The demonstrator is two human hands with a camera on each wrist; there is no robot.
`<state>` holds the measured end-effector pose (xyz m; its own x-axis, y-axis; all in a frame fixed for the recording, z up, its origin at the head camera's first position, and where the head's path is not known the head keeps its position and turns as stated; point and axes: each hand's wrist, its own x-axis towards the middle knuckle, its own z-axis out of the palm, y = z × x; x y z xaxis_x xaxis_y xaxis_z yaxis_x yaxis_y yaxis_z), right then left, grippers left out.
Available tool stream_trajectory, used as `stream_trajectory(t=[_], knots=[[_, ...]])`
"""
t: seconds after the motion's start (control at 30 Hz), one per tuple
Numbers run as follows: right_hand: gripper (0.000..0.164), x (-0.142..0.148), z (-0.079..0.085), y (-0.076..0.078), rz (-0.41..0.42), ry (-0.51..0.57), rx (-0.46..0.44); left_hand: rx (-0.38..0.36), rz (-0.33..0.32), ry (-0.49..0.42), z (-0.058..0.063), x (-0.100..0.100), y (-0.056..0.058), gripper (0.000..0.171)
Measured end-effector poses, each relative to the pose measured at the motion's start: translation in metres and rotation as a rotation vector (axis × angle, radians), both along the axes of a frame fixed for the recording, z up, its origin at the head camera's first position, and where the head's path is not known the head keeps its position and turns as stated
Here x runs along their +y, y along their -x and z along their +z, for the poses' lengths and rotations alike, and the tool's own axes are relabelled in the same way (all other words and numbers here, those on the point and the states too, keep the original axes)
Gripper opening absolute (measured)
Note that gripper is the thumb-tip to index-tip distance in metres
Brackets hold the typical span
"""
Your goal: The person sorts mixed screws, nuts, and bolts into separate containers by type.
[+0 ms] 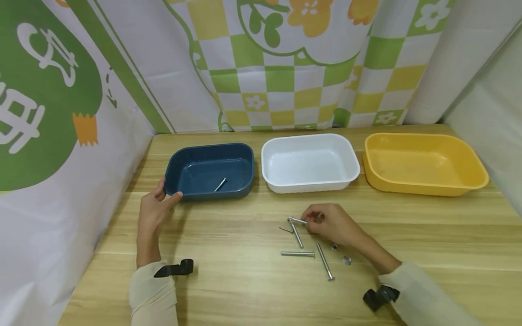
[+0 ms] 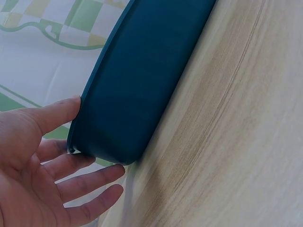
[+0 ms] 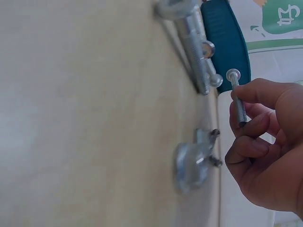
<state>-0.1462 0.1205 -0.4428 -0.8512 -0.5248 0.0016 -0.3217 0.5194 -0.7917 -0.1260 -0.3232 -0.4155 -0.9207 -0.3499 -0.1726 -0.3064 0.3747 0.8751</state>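
Nearest the camera, two cream sleeves; left hand (image 1: 152, 209) rests fingers (image 2: 90, 182) spread and straight on the near left corner of the dark blue plastic tray (image 1: 210, 171), where one small silver bolt (image 1: 220, 184) already lies. Mid-table, loose long silver bolts (image 1: 310, 251), a thin dark nail (image 1: 286, 229) and small nuts (image 1: 346, 260) remain unsorted on the wooden table (image 1: 244, 290); right hand (image 1: 334, 224) pinches a silver bolt (image 3: 236, 97) just above them. White plastic tray (image 1: 310, 162) and yellow plastic tray (image 1: 424, 163) look bare, so sorting seems barely begun.
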Motion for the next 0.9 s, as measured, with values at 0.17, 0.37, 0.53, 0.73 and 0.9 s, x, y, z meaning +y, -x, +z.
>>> stream_trajectory(t=[0.17, 0.37, 0.53, 0.73, 0.9], knots=[[0.014, -0.012, 0.009, 0.006, 0.004, 0.025, 0.010, 0.001, 0.000, 0.012, 0.000, -0.001, 0.000, 0.077], [0.016, -0.028, 0.020, 0.014, 0.010, 0.030, 0.049, 0.008, -0.002, 0.009, 0.002, 0.000, 0.001, 0.077], [0.013, -0.044, 0.034, 0.021, 0.014, 0.055, 0.103, 0.006, -0.008, -0.003, 0.002, 0.001, 0.001, 0.078], [0.012, -0.074, 0.049, 0.032, 0.056, 0.099, 0.152, 0.022, 0.010, -0.023, 0.001, 0.000, 0.000, 0.076], [0.013, -0.099, 0.054, 0.042, 0.096, 0.110, 0.177, 0.029, 0.021, -0.036, 0.000, 0.001, 0.001, 0.076]])
